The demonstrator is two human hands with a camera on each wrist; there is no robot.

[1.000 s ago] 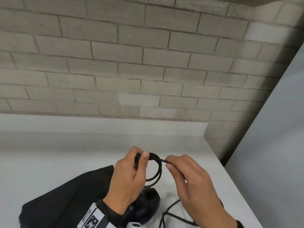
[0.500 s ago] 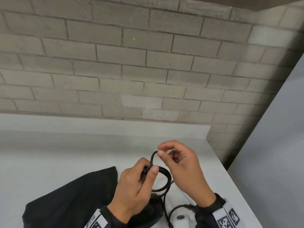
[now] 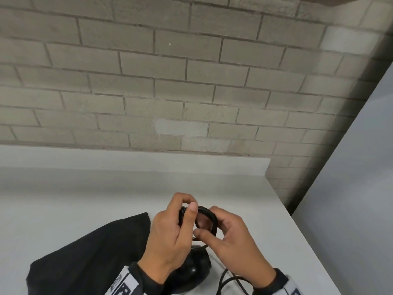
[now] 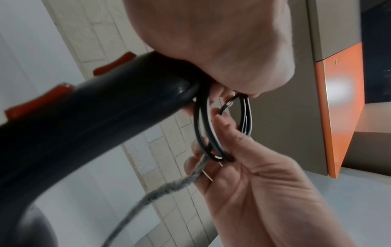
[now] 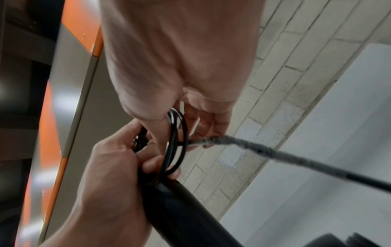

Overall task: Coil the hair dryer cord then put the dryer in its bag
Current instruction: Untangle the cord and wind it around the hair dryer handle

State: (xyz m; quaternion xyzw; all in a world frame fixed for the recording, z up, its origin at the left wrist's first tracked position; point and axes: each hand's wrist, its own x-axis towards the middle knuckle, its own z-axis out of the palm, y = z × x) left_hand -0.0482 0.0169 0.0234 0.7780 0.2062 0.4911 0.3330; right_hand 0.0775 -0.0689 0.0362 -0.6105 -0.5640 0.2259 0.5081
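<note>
The black hair dryer stands on the white counter under my hands, its handle pointing up. My left hand grips the top of the handle and pinches a small coil of black cord against it. From the right, my right hand pinches the lower side of the coil; the loose cord runs out through its fingers. More loose cord lies on the counter below my right wrist. The black bag lies flat to the left of the dryer.
A brick wall rises behind the counter's low white back ledge. The counter's right edge runs diagonally beside a grey floor. An orange and grey cabinet shows in the wrist views.
My right hand carried the cord up over the coil, then down to its lower right side, adding a loop. My left hand kept its hold on the coil.
</note>
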